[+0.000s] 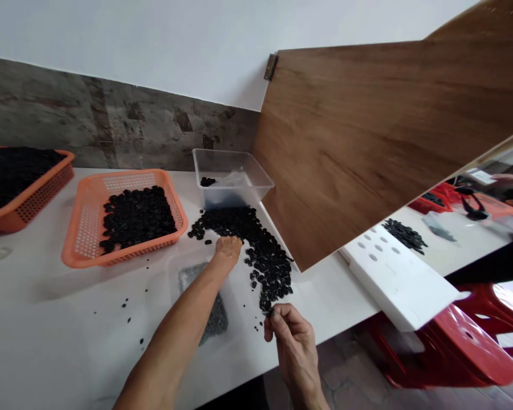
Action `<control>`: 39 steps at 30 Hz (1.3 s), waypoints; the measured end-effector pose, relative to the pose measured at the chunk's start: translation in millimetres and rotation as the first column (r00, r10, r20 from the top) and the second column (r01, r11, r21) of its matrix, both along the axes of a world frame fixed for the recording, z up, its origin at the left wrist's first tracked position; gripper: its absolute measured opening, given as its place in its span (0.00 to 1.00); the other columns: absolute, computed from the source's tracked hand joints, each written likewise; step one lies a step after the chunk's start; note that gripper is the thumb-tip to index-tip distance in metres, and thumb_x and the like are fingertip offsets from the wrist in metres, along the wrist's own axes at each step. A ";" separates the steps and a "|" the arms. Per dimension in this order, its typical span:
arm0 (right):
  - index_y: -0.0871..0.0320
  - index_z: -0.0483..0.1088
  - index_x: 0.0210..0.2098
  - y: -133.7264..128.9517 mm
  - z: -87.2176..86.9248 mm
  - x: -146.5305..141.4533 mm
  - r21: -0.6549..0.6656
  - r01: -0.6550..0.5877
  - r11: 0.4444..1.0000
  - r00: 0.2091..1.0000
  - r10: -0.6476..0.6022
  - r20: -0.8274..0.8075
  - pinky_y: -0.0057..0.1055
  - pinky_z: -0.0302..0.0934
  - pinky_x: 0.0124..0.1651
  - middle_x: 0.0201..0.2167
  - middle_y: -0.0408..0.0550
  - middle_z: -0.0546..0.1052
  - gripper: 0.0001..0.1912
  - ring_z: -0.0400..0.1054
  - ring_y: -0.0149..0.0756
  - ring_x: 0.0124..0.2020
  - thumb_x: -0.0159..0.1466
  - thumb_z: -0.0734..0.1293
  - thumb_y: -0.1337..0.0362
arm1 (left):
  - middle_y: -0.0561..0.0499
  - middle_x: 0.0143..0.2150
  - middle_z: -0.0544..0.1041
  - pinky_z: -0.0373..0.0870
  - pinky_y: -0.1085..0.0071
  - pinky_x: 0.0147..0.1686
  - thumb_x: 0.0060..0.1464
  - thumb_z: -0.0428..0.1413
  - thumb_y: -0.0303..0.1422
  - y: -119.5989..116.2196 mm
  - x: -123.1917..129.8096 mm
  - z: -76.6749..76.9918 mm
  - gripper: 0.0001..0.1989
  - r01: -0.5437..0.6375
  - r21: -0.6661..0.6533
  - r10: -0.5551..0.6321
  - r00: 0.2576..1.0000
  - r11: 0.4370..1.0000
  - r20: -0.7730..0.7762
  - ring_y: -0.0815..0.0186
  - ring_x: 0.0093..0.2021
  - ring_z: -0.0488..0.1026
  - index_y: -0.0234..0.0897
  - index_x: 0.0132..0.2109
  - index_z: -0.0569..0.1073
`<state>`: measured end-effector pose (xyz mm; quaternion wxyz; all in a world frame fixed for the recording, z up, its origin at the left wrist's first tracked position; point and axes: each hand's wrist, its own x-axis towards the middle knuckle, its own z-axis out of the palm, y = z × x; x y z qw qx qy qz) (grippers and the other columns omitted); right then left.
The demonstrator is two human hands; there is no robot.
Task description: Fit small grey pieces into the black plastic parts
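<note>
Small black oval pieces, pebble-like, form a curved pile (271, 265) on the white table (89, 319). My left hand (229, 248) reaches down to the near edge of that pile; its fingers are hidden behind the back of the hand. At the pile's front end my right hand (297, 339) is closed, pinching a small black piece (271, 312) between thumb and forefinger. Beneath my left forearm lies a clear shallow tray (239, 336) with small grey bits in it. Just behind the pile stands a clear plastic bin (256, 181) with a few black pieces inside.
An orange basket (74, 245) of black pieces stands left, and a fuller orange basket (38, 202) farther left. A wooden panel (346, 142) rises on the right. Beyond it are a white perforated box (393, 267), more black pieces (405, 235) and red stools (465, 347).
</note>
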<state>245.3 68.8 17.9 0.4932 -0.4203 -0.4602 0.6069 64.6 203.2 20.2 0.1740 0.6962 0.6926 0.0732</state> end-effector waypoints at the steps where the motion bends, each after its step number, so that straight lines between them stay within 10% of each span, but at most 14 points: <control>1: 0.60 0.70 0.29 0.1 -1.0 1.2 -0.001 0.001 1.000 1.000 -0.001 0.008 0.26 0.55 0.30 0.19 0.42 0.70 0.12 0.61 0.28 0.22 0.61 0.70 0.57 | 0.45 0.50 0.73 0.72 0.56 0.45 0.60 0.55 0.35 -1.3 0.5 -0.7 0.14 -0.008 -0.012 0.008 1.000 1.000 0.000 0.60 0.46 0.73 0.34 0.51 0.71; 14: 0.60 0.69 0.27 11.1 -12.9 -23.4 0.074 -0.054 0.996 0.979 0.038 0.199 0.29 0.57 0.32 0.23 0.46 0.71 0.18 0.64 0.34 0.27 0.58 0.69 0.50 | 0.46 0.47 0.75 0.72 0.58 0.44 0.59 0.56 0.35 6.0 1.5 26.1 0.12 -0.248 0.003 0.219 0.861 0.969 0.459 0.61 0.44 0.74 0.34 0.48 0.72; 21: 0.61 0.70 0.29 1.1 -22.3 -32.3 -0.008 -0.241 0.971 0.962 0.239 0.132 0.29 0.57 0.35 0.27 0.48 0.73 0.17 0.65 0.35 0.30 0.60 0.68 0.51 | 0.50 0.29 0.78 0.75 0.70 0.33 0.58 0.53 0.28 -48.0 -5.7 67.3 0.14 -0.433 0.037 0.157 0.403 0.900 0.902 0.68 0.29 0.77 0.29 0.49 0.74; 28: 0.61 0.71 0.30 -5.7 -6.8 -40.2 -0.025 -0.252 0.967 0.967 0.253 0.043 0.29 0.57 0.35 0.25 0.47 0.73 0.15 0.64 0.33 0.29 0.62 0.68 0.55 | 0.46 0.31 0.82 0.77 0.72 0.31 0.43 0.65 0.30 -179.1 -22.1 39.6 0.16 -0.533 -0.217 0.201 -0.089 0.818 0.976 0.63 0.29 0.79 0.33 0.42 0.80; 39: 0.61 0.68 0.30 -24.9 9.5 -83.5 -0.107 -0.434 0.894 0.893 0.413 -0.179 0.31 0.62 0.34 0.22 0.46 0.74 0.14 0.70 0.32 0.25 0.63 0.68 0.56 | 0.51 0.29 0.82 0.78 0.77 0.31 0.38 0.69 0.31 -233.7 -31.1 9.6 0.15 -0.683 -0.232 0.290 -0.031 0.692 0.957 0.66 0.26 0.79 0.40 0.38 0.82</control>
